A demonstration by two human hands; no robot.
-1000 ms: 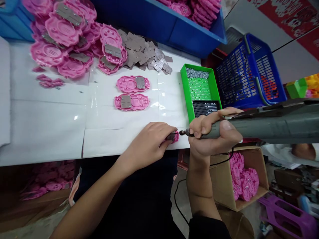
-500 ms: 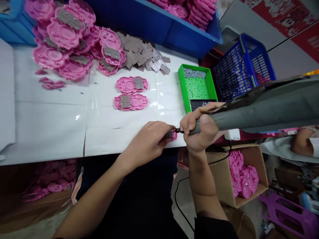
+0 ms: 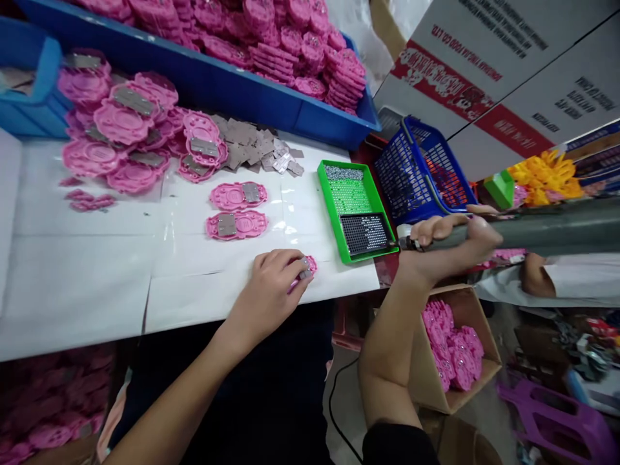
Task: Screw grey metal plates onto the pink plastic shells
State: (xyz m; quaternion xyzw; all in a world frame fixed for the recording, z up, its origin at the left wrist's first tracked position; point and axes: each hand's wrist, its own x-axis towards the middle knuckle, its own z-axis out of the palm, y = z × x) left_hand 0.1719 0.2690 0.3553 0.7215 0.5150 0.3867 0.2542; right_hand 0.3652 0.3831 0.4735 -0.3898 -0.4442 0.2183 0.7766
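Note:
My left hand (image 3: 268,287) is closed on a pink plastic casing (image 3: 312,263) at the table's front edge, its fingers over a grey metal plate (image 3: 304,274). Wrapped round a dark grey powered screwdriver (image 3: 547,227) is my right hand (image 3: 436,239). The tool's tip is by the right end of a black perforated screw tray (image 3: 356,240); contact is hard to tell. That tray sits inside a green tray (image 3: 334,216) with loose screws at its far end. Two more casings with metal plates, an upper one (image 3: 225,196) and a lower one (image 3: 254,224), lie left of the green tray.
Casings are piled (image 3: 123,126) at the back left, beside loose metal plates (image 3: 247,145). A long blue bin (image 3: 310,119) full of pink parts borders the table's back. Right of the table are a blue basket (image 3: 394,184) and a cardboard box (image 3: 489,368). A co-worker's arm (image 3: 537,274) shows beyond.
My right hand has carried the screwdriver from the casing rightward to the black screw tray. My left hand still holds the casing. The camera view has shifted.

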